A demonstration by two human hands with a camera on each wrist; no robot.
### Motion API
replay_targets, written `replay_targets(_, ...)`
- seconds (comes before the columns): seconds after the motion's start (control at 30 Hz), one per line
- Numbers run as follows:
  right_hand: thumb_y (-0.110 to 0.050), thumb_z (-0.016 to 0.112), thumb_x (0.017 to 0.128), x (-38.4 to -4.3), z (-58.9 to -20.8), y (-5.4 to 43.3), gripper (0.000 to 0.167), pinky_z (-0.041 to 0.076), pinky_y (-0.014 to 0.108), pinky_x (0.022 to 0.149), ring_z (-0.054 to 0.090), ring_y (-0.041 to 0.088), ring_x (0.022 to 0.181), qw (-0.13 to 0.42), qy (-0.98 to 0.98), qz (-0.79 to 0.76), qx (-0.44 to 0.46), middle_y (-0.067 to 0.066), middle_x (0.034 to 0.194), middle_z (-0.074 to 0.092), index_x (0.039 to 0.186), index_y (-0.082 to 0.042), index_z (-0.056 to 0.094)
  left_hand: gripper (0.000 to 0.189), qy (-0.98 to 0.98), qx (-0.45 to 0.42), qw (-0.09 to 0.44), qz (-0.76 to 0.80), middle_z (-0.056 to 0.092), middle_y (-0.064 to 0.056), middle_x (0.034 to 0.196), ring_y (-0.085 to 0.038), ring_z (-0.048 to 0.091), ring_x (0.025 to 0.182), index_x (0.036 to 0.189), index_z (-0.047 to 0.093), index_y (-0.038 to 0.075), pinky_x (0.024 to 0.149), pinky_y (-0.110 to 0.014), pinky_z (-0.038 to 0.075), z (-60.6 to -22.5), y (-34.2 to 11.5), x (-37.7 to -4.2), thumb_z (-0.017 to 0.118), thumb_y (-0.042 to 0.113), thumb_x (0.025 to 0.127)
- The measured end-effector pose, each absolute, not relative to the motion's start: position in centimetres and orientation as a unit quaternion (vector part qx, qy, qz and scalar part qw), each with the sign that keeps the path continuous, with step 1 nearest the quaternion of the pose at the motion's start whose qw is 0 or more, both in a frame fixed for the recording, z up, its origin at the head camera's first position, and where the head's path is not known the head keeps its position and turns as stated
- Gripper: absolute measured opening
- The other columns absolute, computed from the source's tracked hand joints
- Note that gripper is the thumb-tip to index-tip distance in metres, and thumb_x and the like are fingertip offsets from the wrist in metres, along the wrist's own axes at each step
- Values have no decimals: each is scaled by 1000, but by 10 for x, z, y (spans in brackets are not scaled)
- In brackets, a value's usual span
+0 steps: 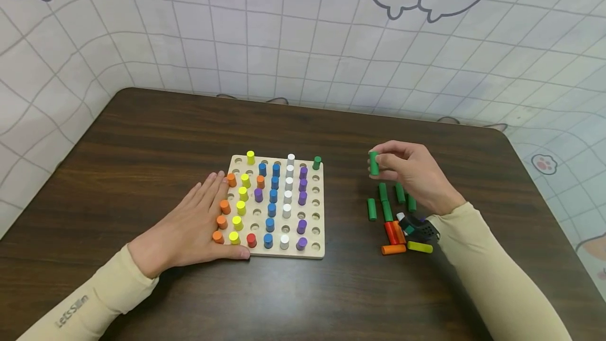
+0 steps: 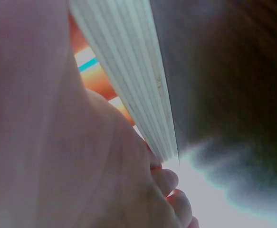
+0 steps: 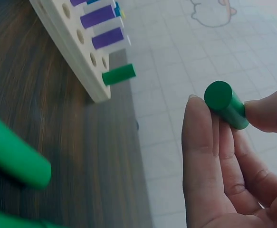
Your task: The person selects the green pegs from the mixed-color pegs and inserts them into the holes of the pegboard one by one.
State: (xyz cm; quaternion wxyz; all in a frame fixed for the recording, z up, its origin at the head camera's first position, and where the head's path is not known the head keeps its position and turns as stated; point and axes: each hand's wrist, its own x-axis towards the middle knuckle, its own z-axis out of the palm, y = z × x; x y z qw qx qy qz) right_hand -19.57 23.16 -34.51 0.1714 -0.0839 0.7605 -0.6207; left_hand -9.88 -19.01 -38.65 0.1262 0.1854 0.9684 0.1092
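A pegboard [image 1: 320, 209] of pale wood with rows of holes lies on the table, holding orange, yellow, blue, white and purple pegs, plus one red. One green peg [image 1: 317, 162] stands in its far right corner. My left hand [image 1: 196, 222] rests along the board's left edge, fingers straight, thumb by the near edge; the left wrist view shows the palm beside the board's side [image 2: 128, 71]. Right of the board, my right hand [image 1: 421, 172] pinches a green peg [image 3: 226, 104] between thumb and fingers, raised above the table.
Below the right hand lie several loose green pegs [image 1: 372, 209], with a red peg [image 1: 391, 233], an orange peg [image 1: 394, 249] and a yellow-green peg [image 1: 420, 247]. A black wrist device [image 1: 421, 229] partly covers this pile. A wall covering [image 1: 303, 36] with a grid print rises behind the dark table.
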Motion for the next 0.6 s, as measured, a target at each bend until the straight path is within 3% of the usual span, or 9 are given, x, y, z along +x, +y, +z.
replay_targets(0.23,-13,59,103,-202,-351,212,25,62,29,96,73,24,100,172,752,-630,-93,5,111,65,121,4,63,143,968,184,128,109,6,-20,175,-44,10,162,165,6,0,130,-65,16,-387,-189,-99,48,99,72)
replay_targets(0.43,-10,58,102,-205,-356,200,23,61,30,99,73,31,110,181,744,-635,-102,6,110,65,121,2,62,142,969,184,126,107,6,-21,175,-44,11,162,165,7,0,130,-64,16,-387,-189,-99,49,99,72)
replay_targets(0.6,-12,59,103,-208,-359,192,24,60,30,102,72,30,117,195,737,-637,-111,7,116,64,122,2,60,142,969,184,126,108,6,-20,175,-43,11,162,165,7,0,130,-64,16,-387,-189,-99,49,98,73)
